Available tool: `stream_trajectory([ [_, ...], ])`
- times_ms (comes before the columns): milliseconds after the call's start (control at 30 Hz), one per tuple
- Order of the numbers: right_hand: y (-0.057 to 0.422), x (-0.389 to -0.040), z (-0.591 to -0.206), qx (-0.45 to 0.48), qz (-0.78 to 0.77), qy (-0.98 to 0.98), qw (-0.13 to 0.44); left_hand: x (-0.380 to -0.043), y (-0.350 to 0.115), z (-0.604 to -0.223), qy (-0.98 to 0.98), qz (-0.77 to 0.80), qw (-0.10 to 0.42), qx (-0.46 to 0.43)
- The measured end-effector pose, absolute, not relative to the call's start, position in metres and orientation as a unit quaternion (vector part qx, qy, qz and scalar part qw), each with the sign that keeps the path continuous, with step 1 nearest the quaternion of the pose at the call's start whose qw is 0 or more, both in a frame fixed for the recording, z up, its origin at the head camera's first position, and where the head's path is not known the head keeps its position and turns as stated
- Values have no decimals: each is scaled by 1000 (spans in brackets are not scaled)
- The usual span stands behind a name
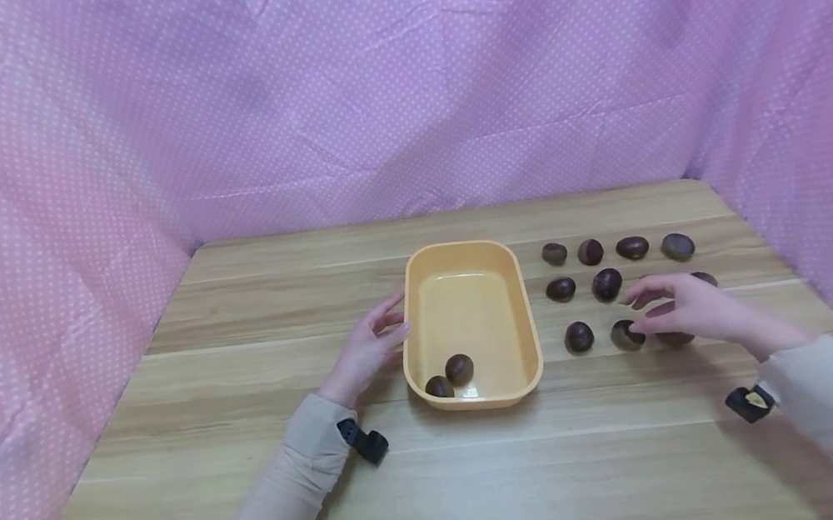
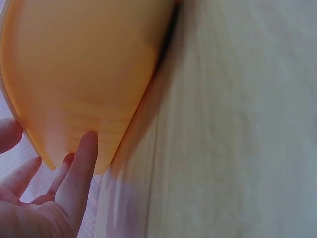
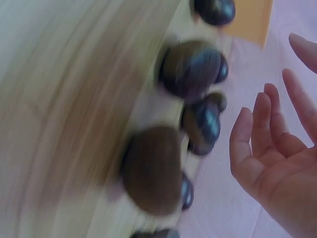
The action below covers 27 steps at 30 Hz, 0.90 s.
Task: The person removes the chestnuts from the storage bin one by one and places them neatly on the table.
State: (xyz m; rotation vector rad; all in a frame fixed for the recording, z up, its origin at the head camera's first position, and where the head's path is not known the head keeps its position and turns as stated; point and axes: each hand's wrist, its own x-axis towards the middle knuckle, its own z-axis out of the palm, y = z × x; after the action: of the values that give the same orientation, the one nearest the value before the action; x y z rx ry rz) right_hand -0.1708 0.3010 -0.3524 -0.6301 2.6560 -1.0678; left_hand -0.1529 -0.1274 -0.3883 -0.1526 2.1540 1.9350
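Observation:
Two chestnuts [image 1: 460,370] lie in the near left corner of a yellow plastic tray [image 1: 477,403]. My left hand [image 1: 369,350] touches the tray's left side; in the left wrist view its fingers [image 2: 81,173] are extended along the outer wall. Over the rows of chestnuts on the right hovers my right hand [image 1: 681,311], partly hiding some of them. Its fingers are loosely bent with nothing between them in the right wrist view, where the hand [image 3: 277,153] is apart from the nearby chestnuts [image 3: 153,168]. A chestnut [image 1: 627,335] sits just below its thumb.
More chestnuts stand in rough rows right of the tray, including one at the far right corner [image 1: 678,246] and one nearest the tray [image 1: 579,336]. The wooden table [image 1: 558,481] is bordered by pink dotted cloth [image 1: 400,86] at the back and sides.

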Motion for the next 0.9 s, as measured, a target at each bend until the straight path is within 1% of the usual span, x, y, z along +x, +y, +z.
stream_trajectory([
  [267, 256, -174, -349, -263, -375, 880, 122, -150, -128, -389, 741, 660, 116, -41],
  [400, 234, -177, -346, -275, -392, 866, 145, -150, -128, -388, 744, 657, 115, -40],
  [567, 212, -180, -342, -298, -415, 847, 145, -148, -127, -388, 745, 656, 117, -47],
  [900, 175, -185, -326, -334, -425, 826, 158, -150, -127, -390, 741, 662, 114, -28],
])
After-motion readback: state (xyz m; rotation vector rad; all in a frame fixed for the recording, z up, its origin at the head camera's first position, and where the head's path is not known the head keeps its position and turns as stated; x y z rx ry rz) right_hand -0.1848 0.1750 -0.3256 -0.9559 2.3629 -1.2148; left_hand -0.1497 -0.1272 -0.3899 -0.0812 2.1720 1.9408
